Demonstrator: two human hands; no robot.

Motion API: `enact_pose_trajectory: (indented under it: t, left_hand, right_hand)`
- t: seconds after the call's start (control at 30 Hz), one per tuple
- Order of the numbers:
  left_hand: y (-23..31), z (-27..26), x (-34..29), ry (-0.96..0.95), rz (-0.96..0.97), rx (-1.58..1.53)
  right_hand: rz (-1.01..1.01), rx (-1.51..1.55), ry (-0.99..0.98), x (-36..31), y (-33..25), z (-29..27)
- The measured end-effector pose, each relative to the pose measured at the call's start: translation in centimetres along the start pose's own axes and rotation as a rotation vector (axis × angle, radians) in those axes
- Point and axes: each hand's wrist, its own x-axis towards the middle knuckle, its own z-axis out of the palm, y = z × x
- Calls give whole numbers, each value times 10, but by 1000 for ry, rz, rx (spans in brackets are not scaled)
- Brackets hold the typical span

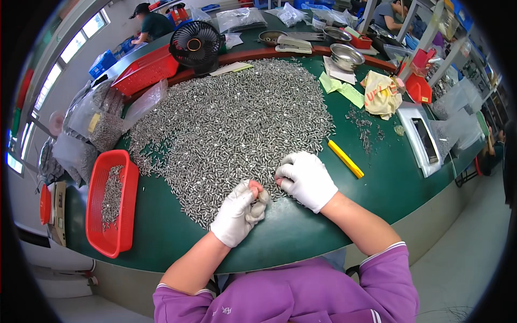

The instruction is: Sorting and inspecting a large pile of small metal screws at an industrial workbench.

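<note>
A wide heap of small silvery metal pins [242,118] covers the middle of the green table. At its near edge is my left hand [239,212], in a white glove with bare fingertips; its fingers are curled together, and whatever they pinch is too small to make out. My right hand [307,180], also in a white glove, rests on the heap's near right edge. Its fingers are bent down and pressed among the pins, their tips partly hidden. Beyond the right hand lies a yellow-handled tool [346,159], perhaps a cutter.
A red plastic basket [91,210] with some pins stands at the left, near filled plastic bags [105,129]. Behind the heap are a black fan [195,46], another red basket [145,70] and metal bowls [346,56]. A yellow cloth bag [381,94] lies right. Other people sit farther back.
</note>
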Motion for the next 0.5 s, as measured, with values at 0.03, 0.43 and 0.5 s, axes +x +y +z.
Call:
enact_pose_trajectory:
  t: [0.03, 0.43, 0.5]
  left_hand:
    - [1, 3, -2, 22, -13, 31]
    - [-2, -4, 0, 47, -24, -41]
    - [-1, -4, 1, 32, -14, -59]
  right_hand:
    - [-3, -5, 11, 0, 0, 1]
    - [-56, 23, 29, 0, -8, -2]
    - [-36, -43, 10, 2, -9, 0]
